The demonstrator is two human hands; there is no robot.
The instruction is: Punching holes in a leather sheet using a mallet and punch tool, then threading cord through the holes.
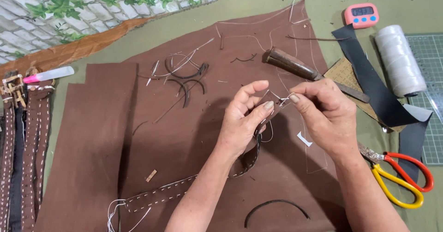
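- The left hand [244, 121] is pinching the end of a brown stitched strap [184, 190] between thumb and fingers, closed on it, while the right hand [323, 114] is pinching a white thread [282, 98] just beside the left fingertips, also closed.
- The strap is trailing down and away from the left hand toward the near edge, its loose thread tails lying at its far end.
- Both hands are working over a large brown leather sheet [175, 121], which is leaving open room below and to the left of the left hand.
- A thin dark curved offcut [277, 206] is lying near the forearms, between them and the near edge.
- A small white scrap [303, 139] is lying just under the right hand.
- Scissors [399, 176] with red and yellow handles are lying just right of the right wrist, partly off the sheet.
- Black leather strips [374, 89] are lying to the right of the right hand, near a green cutting mat [431, 56] at the right edge.
- A dark-handled tool [295, 66] is lying just beyond the right hand, angled across the sheet.
- A white thread spool [399, 59] is lying on its side beyond the strips.
- Dark curved trimmings [184, 75] are scattered beyond the left hand.
- A pink timer [361, 15] is sitting farthest off, beyond the right hand.
- Finished stitched belts [23, 144] are lying well left of the left hand, with a pink-tipped tube [48, 74] beyond them.
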